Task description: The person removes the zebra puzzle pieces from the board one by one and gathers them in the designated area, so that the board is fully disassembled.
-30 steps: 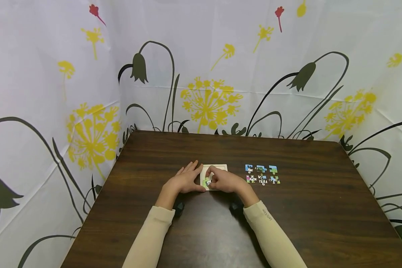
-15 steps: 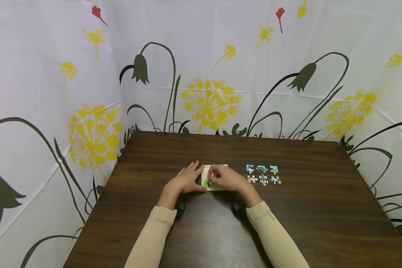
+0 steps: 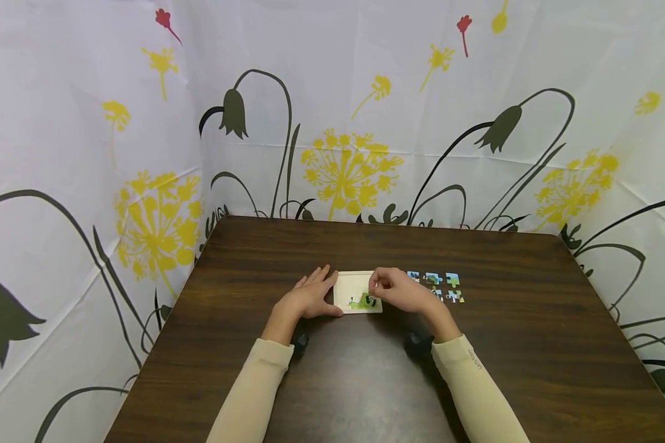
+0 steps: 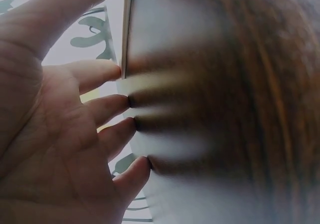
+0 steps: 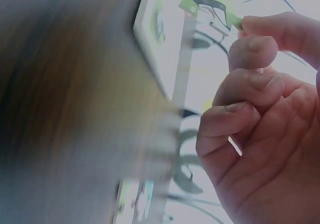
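A pale puzzle tray (image 3: 350, 284) lies on the table, with green picture pieces (image 3: 358, 303) along its lower part. My left hand (image 3: 306, 299) rests beside it with fingers spread, the index finger and thumb at its left edge. In the left wrist view those fingertips (image 4: 116, 70) touch the tabletop and the tray's edge (image 4: 126, 39). Over the tray's right side, my right hand (image 3: 401, 290) pinches a green puzzle piece (image 5: 205, 4) with dark markings between thumb and index finger. Its other fingers are curled in toward the palm.
Right of the tray, several loose puzzle pieces (image 3: 452, 280) lie in two rows, partly hidden behind the right hand. The dark wooden table (image 3: 504, 344) extends around them. A flower-printed curtain (image 3: 343, 74) hangs behind its far edge.
My right hand has moved right across the tray with the pinched piece, uncovering green pieces at the lower part and now overlapping some loose pieces. My left hand has stayed at the tray's edge.
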